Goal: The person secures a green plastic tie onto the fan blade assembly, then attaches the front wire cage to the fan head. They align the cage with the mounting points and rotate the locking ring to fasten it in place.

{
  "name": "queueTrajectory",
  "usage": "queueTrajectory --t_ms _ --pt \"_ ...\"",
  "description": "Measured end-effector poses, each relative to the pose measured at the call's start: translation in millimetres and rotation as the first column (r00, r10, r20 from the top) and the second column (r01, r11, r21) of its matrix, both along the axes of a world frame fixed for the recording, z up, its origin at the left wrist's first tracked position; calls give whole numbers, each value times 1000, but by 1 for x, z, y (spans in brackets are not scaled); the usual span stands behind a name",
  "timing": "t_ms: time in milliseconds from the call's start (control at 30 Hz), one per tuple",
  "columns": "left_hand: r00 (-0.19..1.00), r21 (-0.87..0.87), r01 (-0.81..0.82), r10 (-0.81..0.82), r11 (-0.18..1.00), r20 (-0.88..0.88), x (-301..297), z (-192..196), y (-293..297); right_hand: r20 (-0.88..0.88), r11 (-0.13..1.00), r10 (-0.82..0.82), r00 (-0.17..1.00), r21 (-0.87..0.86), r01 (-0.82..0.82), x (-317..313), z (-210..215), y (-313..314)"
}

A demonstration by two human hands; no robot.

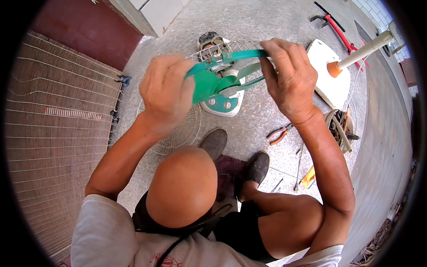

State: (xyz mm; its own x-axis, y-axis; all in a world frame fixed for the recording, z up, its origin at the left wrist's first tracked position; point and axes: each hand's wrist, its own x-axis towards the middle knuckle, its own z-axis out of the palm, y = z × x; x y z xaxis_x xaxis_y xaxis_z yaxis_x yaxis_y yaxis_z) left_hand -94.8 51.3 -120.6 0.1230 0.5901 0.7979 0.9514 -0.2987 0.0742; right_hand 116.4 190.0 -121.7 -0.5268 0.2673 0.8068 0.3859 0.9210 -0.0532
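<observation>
Forearms (pixel 324 155) extended forward, left hand (pixel 164 89) and right hand (pixel 291 80) apart, fingers (pixel 281 55) curled.

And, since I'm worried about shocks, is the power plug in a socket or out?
Out: the plug lies on the floor, its prongs exposed.

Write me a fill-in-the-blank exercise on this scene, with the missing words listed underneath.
1. Seen between the left hand and right hand, which grip a curved band, the fan blades are ____.
2. The pole meets its white base at an ____ collar.
3. The long tool at upper right is mostly ____.
4. In the picture, the pliers lie to the ____ of the left shoe.

Missing words: green; orange; red; right
</observation>
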Motion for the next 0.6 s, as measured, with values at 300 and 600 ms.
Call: queueTrajectory --t_ms 300,600 --pt "969 -171 -223 238 960 72 -23 -29 -39 53 945 -155 987 -282 163 21 -32 24" --pt "884 -382 -367 446 848 140 -27 -57 -63 147 879 -230 962 -393 270 31 -67 45"
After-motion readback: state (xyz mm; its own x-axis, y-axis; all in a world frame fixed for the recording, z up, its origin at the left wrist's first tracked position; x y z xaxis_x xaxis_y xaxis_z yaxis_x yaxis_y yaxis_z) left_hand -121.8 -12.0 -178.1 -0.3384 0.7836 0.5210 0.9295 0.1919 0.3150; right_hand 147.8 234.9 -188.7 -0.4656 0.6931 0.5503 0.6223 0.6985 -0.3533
